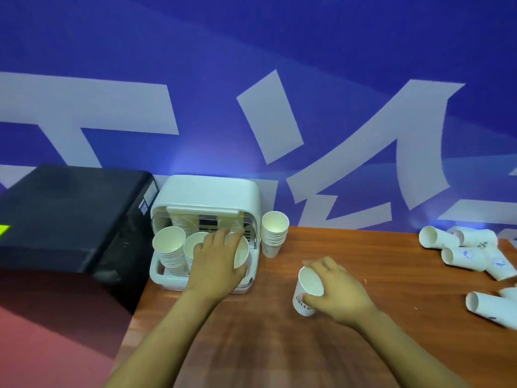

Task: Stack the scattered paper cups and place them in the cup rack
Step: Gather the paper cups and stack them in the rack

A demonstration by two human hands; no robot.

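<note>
- Paper cups are found in four groups on the wooden table (251, 345): stacks inside the cup rack (207, 197), one free-standing stack (274, 233), one single cup (307, 289), and scattered cups (464, 247) lying on their sides.
- The cup rack, white with its lid raised, is seated at 11 o'clock from table centre, against the blue wall (307, 37), beside a black box (70, 214).
- A rack stack (169, 247) is held at the rack's left; a second rack stack (193, 247) is seated just right of it.
- The left hand (216, 264) is extended into the rack; its fingers are curled round a third stack (241, 254), mouth tilted toward the camera.
- The free-standing stack is placed upright, just beside the rack's right wall.
- The right hand (335, 292) is located at 3 o'clock from the rack; thumb and fingers are clamped on the single cup, which is tilted, with its base on or just above the table.
- The scattered cups are located at 3 o'clock, at the table's right edge, well apart from the rack.
</note>
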